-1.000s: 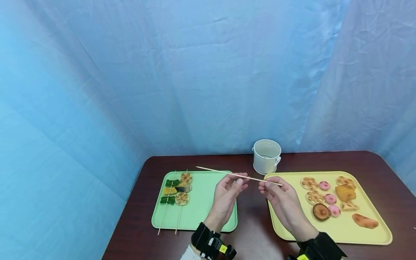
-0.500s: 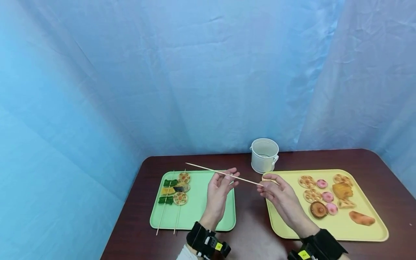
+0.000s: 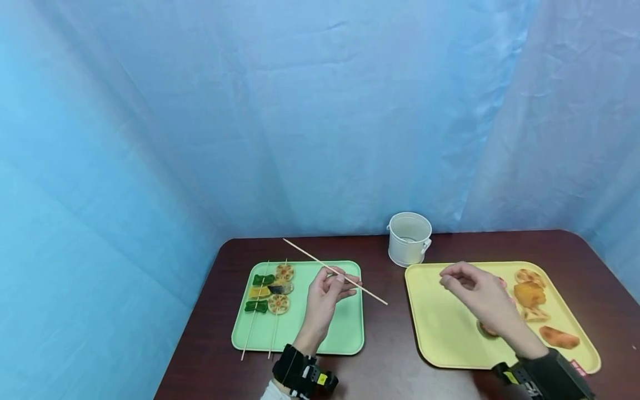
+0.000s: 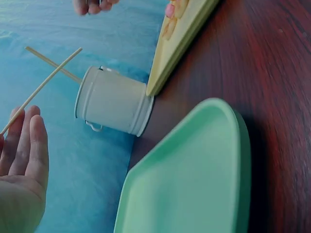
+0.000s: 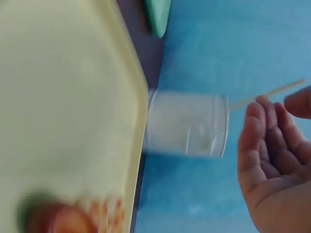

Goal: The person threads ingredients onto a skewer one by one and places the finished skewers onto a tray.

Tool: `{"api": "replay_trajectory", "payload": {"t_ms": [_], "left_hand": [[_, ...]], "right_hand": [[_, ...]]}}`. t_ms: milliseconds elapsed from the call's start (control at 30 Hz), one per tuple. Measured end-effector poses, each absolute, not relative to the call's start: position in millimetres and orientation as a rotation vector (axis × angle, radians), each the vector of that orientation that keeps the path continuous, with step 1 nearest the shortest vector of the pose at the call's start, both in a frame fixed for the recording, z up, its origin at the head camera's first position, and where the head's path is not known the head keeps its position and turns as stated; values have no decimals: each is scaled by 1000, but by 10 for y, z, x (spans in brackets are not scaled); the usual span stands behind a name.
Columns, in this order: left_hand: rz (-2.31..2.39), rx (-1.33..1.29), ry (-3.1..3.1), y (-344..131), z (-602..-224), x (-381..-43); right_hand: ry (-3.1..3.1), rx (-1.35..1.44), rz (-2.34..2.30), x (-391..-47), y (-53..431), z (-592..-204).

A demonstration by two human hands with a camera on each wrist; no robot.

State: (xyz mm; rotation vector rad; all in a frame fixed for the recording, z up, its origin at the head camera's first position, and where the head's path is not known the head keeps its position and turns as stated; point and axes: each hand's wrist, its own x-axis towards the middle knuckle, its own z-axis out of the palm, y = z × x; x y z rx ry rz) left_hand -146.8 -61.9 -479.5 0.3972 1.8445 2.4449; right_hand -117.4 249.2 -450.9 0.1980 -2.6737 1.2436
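Observation:
A bare bamboo skewer is pinched between the thumb and fingers of my left hand, slanting over the green tray. Its lower right end sticks out past the tray's edge. My right hand hovers over the yellow tray with fingers loosely bent and thumb apart; the right wrist view shows nothing in it. Beneath that hand, a brown mushroom is mostly covered, and the lotus slices seen there earlier are hidden.
On the green tray lie two loaded skewers, one with green pepper pieces, one with lotus slices. A white bucket at the back holds a stick. Yellow chunks and an orange-brown piece sit at right.
My right hand has let go of the skewer and moved right, over the yellow tray. The left hand keeps the skewer, moved slightly left and now tilted more steeply.

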Motion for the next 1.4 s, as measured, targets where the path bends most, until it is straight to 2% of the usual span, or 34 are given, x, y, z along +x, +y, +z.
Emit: {"api": "replay_trajectory", "payload": {"t_ms": [233,533,967,1400], "left_hand": [[2384,339,1982,-686,-4861,-1464],[2218,263,2136,-795,-4926,-1456],[2032,183,2250,-915,-4983,-1423],[1871,216,2472,-895,-4671,-1283]], "right_hand": [[-2704,159,980,-1164,2816,-4569],[-2866,345,693,-1186,3096,-4643],[-2989,531,636,-1107,3252,-4777],[-2948,762,441,-1040,3331,-4857]]}}
